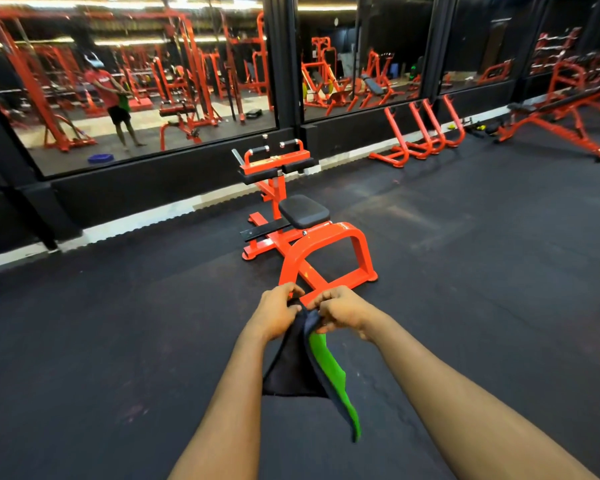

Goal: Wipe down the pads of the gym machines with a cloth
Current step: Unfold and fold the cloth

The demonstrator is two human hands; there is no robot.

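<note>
Both hands, left and right, pinch the cloth's top edge with curled fingers, apparently readying it, short of the orange machine, whose seat pad waits beyond.

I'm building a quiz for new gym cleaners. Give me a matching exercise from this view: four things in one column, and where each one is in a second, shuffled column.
1. black-and-green cloth
2. black padded seat
3. orange bench with long black pad
4. row of orange tubular frames

A. leaning against the base of the mirrored wall
B. far right of the room
C. on the orange machine straight ahead
D. held by the left hand and right hand

Pairs: 1-D, 2-C, 3-B, 4-A
</note>
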